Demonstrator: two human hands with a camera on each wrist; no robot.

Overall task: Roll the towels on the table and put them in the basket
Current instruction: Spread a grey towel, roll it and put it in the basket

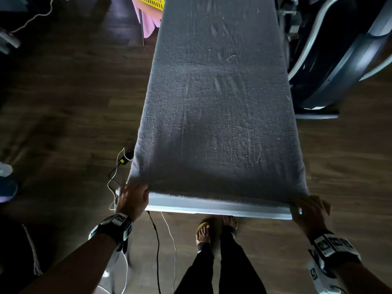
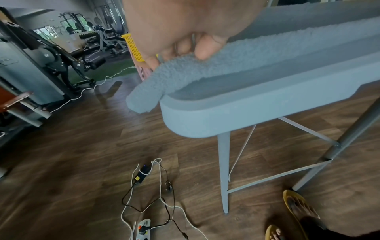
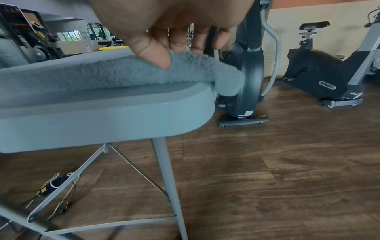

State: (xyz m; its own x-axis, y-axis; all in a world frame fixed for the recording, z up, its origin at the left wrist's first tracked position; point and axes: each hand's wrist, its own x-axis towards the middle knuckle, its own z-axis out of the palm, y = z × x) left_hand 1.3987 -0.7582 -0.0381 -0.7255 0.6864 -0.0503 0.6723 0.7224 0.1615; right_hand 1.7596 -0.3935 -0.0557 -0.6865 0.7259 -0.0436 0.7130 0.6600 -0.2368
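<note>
From the head view, I have the grey towel (image 1: 216, 115) spread flat along the table (image 1: 212, 205), covering nearly all of it, so there is a smooth run to roll along. My left hand (image 1: 133, 198) and right hand (image 1: 310, 211) each sit on a near corner, well apart, to keep the edge square. The yellow basket (image 1: 149, 2) waits beyond the far left end.

At the left wrist, my fingers (image 2: 202, 48) are curled down, pinching the towel's corner (image 2: 185, 71) where it droops past the table's rim, ready, I judge, to start the first turn.

At the right wrist, thumb and fingers (image 3: 158, 55) pinch the other corner (image 3: 205, 69) likewise, lifting it slightly.
</note>
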